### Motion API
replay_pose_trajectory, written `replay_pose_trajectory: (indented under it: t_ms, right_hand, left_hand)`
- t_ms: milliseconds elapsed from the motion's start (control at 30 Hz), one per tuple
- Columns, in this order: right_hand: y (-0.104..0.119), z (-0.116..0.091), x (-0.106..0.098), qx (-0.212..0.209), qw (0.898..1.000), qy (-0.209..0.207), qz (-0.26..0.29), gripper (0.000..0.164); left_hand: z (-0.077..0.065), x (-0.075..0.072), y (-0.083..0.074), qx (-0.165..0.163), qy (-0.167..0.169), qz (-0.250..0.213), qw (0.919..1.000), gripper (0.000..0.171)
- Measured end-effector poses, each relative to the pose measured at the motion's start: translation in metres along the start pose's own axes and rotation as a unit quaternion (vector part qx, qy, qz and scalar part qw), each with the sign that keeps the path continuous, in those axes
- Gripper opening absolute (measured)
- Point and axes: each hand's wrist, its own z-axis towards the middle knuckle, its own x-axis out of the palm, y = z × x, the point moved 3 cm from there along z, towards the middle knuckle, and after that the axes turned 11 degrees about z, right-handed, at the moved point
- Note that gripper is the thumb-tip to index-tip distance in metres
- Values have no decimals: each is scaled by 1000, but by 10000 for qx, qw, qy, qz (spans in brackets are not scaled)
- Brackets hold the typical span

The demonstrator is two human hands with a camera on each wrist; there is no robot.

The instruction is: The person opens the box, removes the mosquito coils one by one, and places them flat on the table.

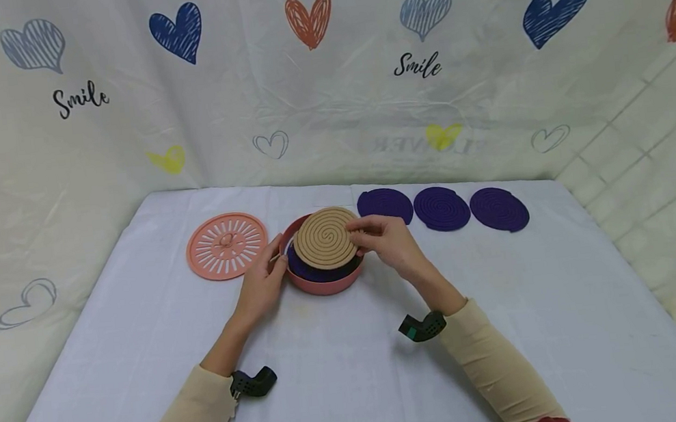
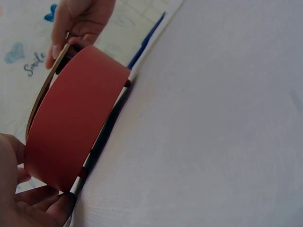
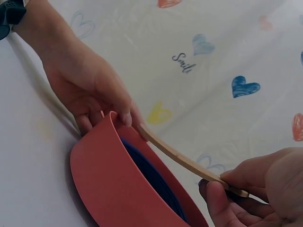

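Coil (image 1: 324,240) at frame centre, edge-pinched by the right hand (image 1: 389,241), could tip if that hold slackens, while the left hand (image 1: 262,282) grips the tin (image 1: 326,286).

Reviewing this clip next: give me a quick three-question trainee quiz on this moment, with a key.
1. True or false: the right hand pinches the tan coil.
2. How many purple coils lie on the table outside the pink container?
3. In the head view, the slotted lid lies: A) left of the pink container; B) inside it; C) right of it.

Key: 1. True. 2. Three. 3. A.
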Motion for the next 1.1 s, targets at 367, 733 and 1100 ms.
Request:
replay_pose_trajectory:
  t_ms: [367,733,1100]
  right_hand:
    - [6,-1,-5,-23,9999,-59,84,27]
    - [6,-1,-3,20,9999,-87,120,26]
    - [6,-4,-3,-96,9998,-131,150,26]
  left_hand:
    - [0,-1,1,39,-37,-20,10000,53]
    - [1,-1,-1,82,-26,-10,10000,53]
    - [0,1,1,105,-74,-6,9999,53]
